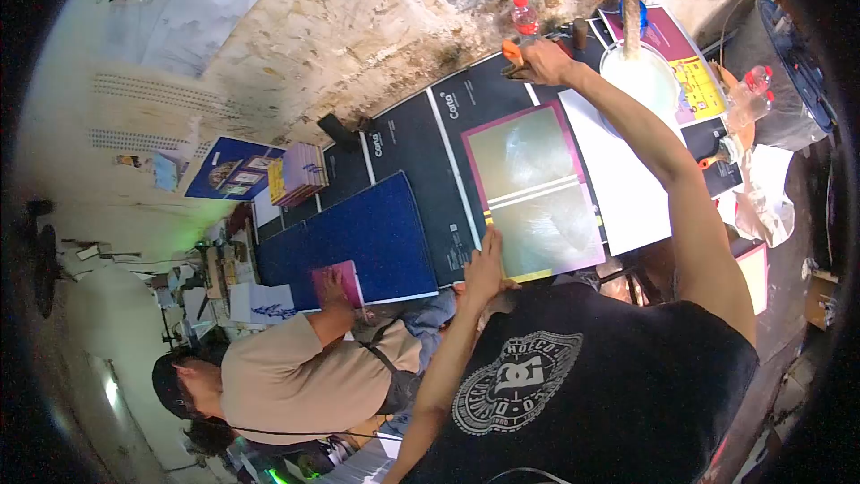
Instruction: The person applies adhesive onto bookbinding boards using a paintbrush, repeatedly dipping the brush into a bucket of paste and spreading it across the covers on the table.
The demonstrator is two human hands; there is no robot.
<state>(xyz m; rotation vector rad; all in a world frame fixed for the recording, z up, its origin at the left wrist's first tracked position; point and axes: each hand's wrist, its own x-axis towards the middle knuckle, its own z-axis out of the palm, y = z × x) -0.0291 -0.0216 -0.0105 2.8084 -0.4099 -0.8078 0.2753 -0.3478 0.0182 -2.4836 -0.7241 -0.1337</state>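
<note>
My right hand (545,63) is closed round an orange-handled tool (512,54), above the far side of the black table near the wall; the tool's working end is hard to make out. At the near left corner of a glossy sheet with pink borders (530,157), my left hand (486,264) rests with its fingers stretched out along the edge. Two white strips cross this sheet. Just right of it lies a plain white sheet (618,179), and a white bucket (640,81) with a wooden stick (630,0) stands behind.
A co-worker in a beige shirt (296,367) leans over a dark blue board (358,237) at the left, one hand on a pink piece (339,285). Stacked books (300,175) stand by the wall. A red-capped bottle (525,18) is behind my right hand.
</note>
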